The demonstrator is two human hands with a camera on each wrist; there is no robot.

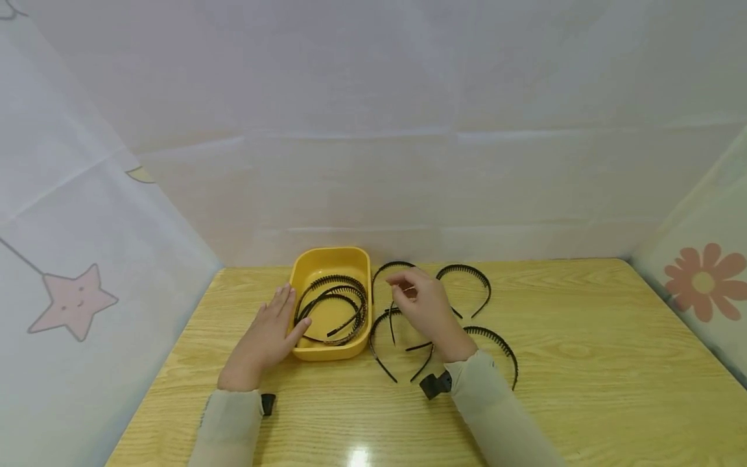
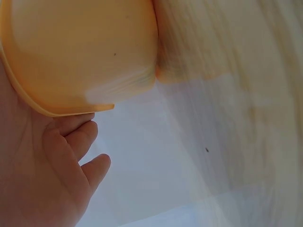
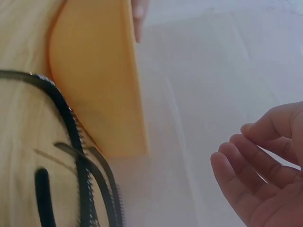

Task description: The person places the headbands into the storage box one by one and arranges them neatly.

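In the head view, my left hand [image 1: 265,331] rests against the left rim of a yellow plastic basket [image 1: 331,353], fingers fairly straight and thumb reaching over the edge. The left wrist view has that hand's fingers [image 2: 71,151] against the outside of the basket. Several black toothed headbands [image 1: 334,280] lie inside it. Above other headbands on the table, right of the basket, hovers my right hand [image 1: 426,311], its fingers loosely bent. Nothing shows between those fingers [image 3: 227,170] in the right wrist view, where a headband [image 3: 71,123] appears beside the basket.
On the wooden table [image 1: 583,344], one headband [image 1: 463,267] lies at the back right and another [image 1: 498,340] beside my right forearm. A pale cloth backdrop [image 1: 373,181] stands behind the table, with printed cloth at both sides.
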